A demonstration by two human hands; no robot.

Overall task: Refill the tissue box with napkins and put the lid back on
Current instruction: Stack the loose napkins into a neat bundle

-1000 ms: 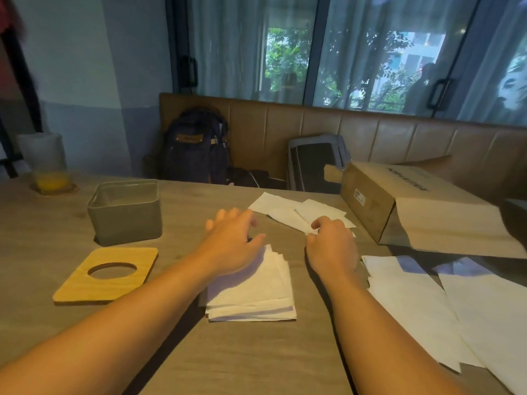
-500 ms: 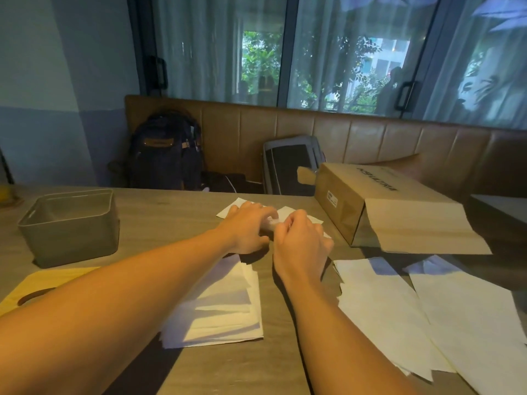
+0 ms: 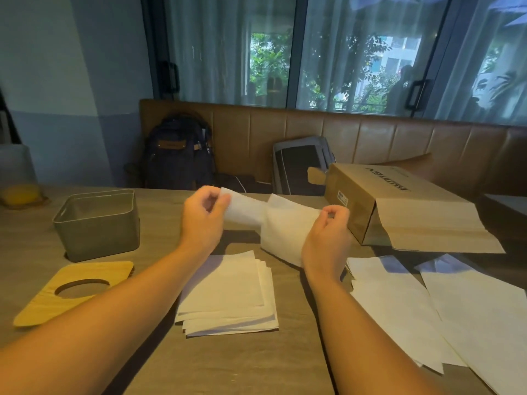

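White napkin (image 3: 273, 220) stretched left-right between hands.

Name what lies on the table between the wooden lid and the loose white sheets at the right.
In the head view, a stack of folded white napkins lies between the wooden lid and the loose sheets.

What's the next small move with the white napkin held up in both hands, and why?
Probably fold it flat and lay it on the stack of folded white napkins. The left hand and right hand pinch the white napkin stretched above the table, while the grey open tissue box looks empty.
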